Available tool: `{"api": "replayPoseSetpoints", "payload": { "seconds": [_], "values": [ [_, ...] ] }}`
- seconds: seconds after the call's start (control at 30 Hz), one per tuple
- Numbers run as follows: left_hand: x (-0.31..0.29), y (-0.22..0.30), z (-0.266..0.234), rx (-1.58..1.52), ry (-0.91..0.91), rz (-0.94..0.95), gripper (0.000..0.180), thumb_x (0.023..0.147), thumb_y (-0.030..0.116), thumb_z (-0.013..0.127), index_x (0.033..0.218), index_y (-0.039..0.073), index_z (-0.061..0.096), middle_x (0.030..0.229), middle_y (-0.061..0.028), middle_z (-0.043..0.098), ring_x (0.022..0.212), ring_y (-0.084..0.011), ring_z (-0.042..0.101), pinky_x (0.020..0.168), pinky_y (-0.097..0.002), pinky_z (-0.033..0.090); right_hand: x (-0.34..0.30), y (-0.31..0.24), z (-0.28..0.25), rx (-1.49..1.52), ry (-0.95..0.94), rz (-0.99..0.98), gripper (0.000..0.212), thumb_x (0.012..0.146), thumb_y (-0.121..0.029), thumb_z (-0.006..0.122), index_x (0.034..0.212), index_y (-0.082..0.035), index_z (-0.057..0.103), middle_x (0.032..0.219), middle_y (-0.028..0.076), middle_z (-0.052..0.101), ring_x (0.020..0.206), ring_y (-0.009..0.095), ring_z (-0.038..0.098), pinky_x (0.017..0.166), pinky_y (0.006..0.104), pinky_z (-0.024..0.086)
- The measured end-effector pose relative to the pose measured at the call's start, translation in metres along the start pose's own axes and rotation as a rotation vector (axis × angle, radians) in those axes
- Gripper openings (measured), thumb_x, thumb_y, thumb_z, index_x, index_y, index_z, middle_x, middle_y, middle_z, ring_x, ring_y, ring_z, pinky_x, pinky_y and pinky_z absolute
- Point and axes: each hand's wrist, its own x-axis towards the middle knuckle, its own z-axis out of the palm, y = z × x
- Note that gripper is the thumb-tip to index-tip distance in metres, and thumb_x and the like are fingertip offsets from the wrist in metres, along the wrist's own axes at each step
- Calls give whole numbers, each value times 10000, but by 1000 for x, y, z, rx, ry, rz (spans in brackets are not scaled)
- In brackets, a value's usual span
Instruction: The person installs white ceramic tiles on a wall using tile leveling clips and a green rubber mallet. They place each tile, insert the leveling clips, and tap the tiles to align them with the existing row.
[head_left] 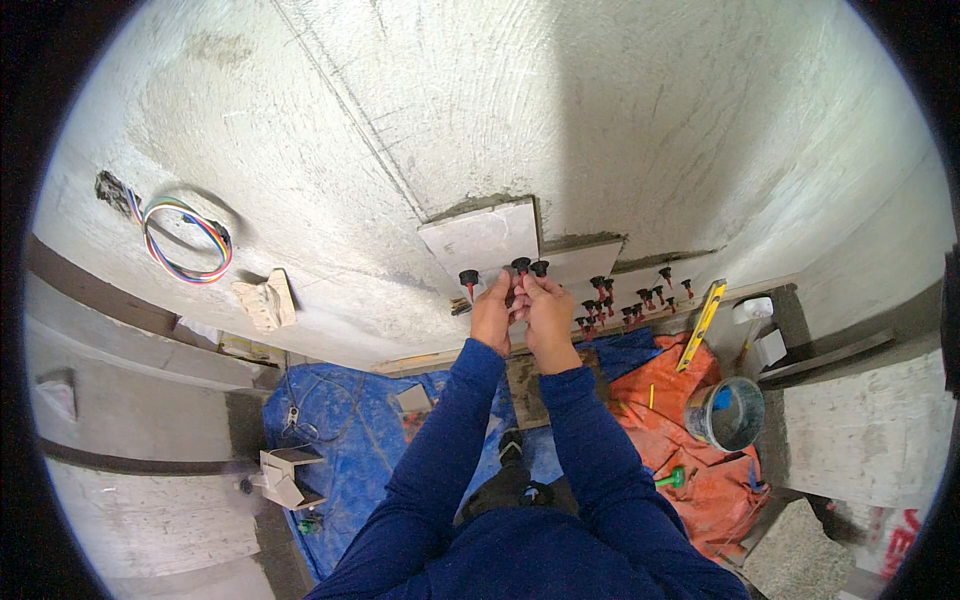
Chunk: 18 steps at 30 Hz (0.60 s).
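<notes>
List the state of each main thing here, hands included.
Left hand: fingers bent, exact grip hidden.
Right hand: fingers bent, exact grip hidden.
Upper tile: against the wall.
Black-and-red clips: several in place, red stems showing.
Wires: coiled, hanging.
Bucket: open, no lid on.
Blue sheet: spread, creased.
Orange sheet: spread, creased.

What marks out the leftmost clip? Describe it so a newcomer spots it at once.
Start at the big pale wall and find the leftmost, highest tile set on it. Near its lower edge, just left of the left hand, is a clip with a black cap and red stem. It stands apart, while most other clips crowd together farther right.
</notes>
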Motion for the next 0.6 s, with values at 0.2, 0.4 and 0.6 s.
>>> {"api": "replayPoseSetpoints", "payload": {
  "seconds": [0.2,0.4,0.6],
  "values": [
    [11,0,-7,-36,-62,-43,355,1091,365,563,1095,29,677,842,7,615,635,-63,505,504,-221,377,-2,4,8,34,110,10,177,1017,-152,673,1043,24,673,831,86,711,594,173,663,484,298,515],
    [11,1,-4,40,-13,-53,365,1054,384,626,1091,28,699,967,-43,713,781,-125,638,622,-268,481,-10,13,0,-887,162,-630,234,952,-176,717,1086,10,668,908,194,730,803,357,722,699,474,558],
    [4,3,6,67,69,-12,392,1033,382,664,1148,10,702,1019,-61,723,913,-170,657,797,-320,518,-3,13,-11,-1217,69,-894,198,998,-172,633,1079,6,663,973,249,701,844,466,677,717,524,538]
  ]
}}
